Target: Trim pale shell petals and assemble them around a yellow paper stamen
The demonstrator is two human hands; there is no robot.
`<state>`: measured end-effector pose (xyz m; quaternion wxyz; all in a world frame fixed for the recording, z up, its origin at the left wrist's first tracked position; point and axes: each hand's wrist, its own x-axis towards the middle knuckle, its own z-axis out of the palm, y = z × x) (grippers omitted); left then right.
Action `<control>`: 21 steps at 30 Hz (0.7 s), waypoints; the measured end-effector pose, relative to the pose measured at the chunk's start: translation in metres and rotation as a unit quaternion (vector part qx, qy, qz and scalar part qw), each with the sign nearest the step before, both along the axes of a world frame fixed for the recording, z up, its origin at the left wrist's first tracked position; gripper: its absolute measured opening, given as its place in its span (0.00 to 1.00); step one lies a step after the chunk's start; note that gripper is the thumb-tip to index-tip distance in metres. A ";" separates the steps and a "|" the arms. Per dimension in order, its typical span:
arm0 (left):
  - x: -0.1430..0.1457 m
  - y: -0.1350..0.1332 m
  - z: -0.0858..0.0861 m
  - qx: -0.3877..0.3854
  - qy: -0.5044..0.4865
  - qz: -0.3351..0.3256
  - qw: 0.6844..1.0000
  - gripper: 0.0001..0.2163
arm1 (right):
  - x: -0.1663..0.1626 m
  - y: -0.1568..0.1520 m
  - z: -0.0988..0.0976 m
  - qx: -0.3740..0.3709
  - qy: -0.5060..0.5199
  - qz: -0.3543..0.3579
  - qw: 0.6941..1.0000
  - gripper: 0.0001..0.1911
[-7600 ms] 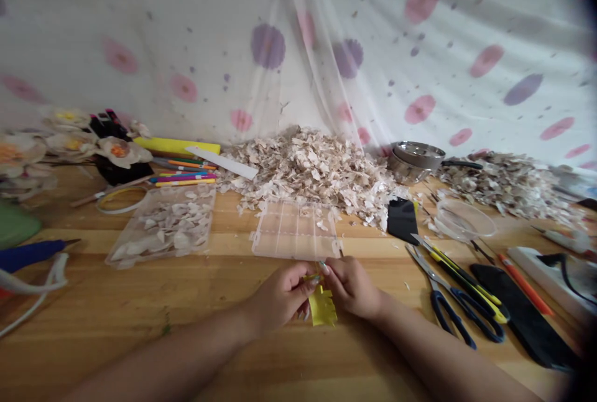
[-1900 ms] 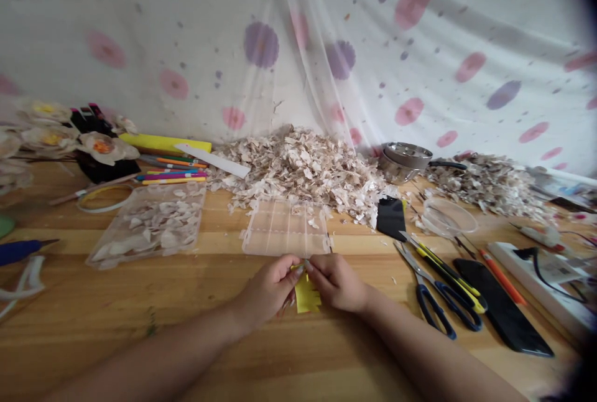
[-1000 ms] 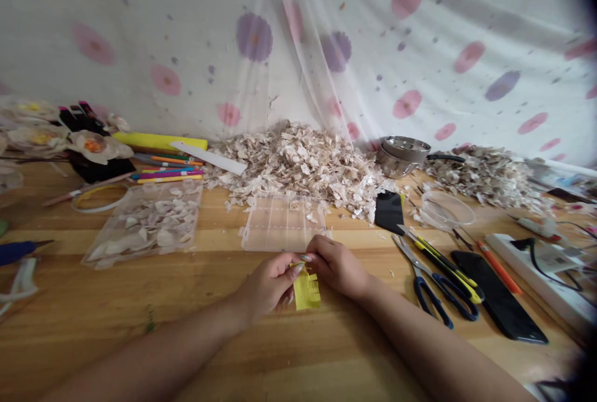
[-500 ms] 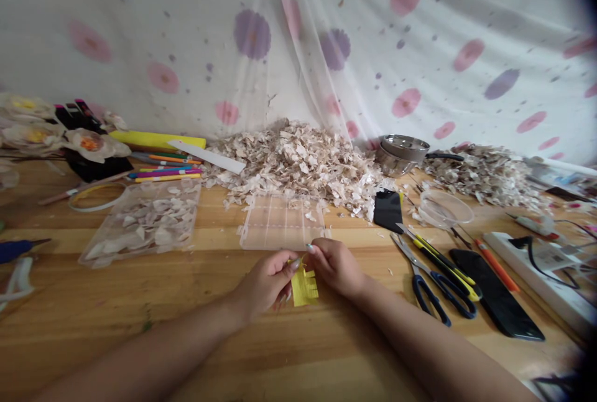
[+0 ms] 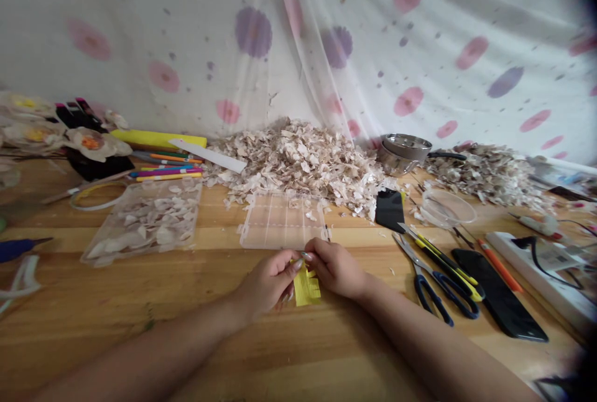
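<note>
My left hand (image 5: 265, 280) and my right hand (image 5: 334, 267) meet over the wooden table (image 5: 116, 321), both pinching the top of a small yellow fringed paper strip (image 5: 306, 287). The strip hangs down between the two hands, its cut fringe pointing right. Fingertips of both hands are pressed together on its upper edge. Just beyond the hands lies a clear divided plastic box (image 5: 282, 220).
A second clear box of pale petals (image 5: 144, 221) lies to the left. Heaps of pale flakes (image 5: 298, 162) sit at the back. Scissors (image 5: 431, 277), a yellow cutter (image 5: 443, 259), a black phone (image 5: 499, 296) and a power strip (image 5: 541, 271) lie right. Paper flowers (image 5: 88, 140) and markers (image 5: 168, 172) lie left.
Both hands stayed pinched on the yellow strip, with small finger shifts along its top edge. The view drifted slightly; nothing else on the table moved.
</note>
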<state>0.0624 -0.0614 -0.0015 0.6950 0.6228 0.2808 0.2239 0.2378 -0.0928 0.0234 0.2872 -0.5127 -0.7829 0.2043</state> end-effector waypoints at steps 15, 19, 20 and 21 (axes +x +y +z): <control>0.001 -0.002 0.015 0.035 0.034 0.101 0.994 0.19 | 0.013 0.002 0.012 0.172 -0.022 0.078 0.982 0.12; 0.001 -0.002 0.015 0.029 0.025 0.097 0.995 0.19 | 0.004 0.004 0.008 0.179 -0.035 0.058 0.981 0.06; 0.001 -0.002 0.016 0.024 0.021 0.097 0.995 0.19 | 0.004 0.004 0.007 0.178 -0.031 0.057 0.982 0.05; 0.000 -0.002 0.016 0.017 0.014 0.097 0.995 0.19 | 0.004 0.004 0.005 0.177 -0.024 0.056 0.982 0.05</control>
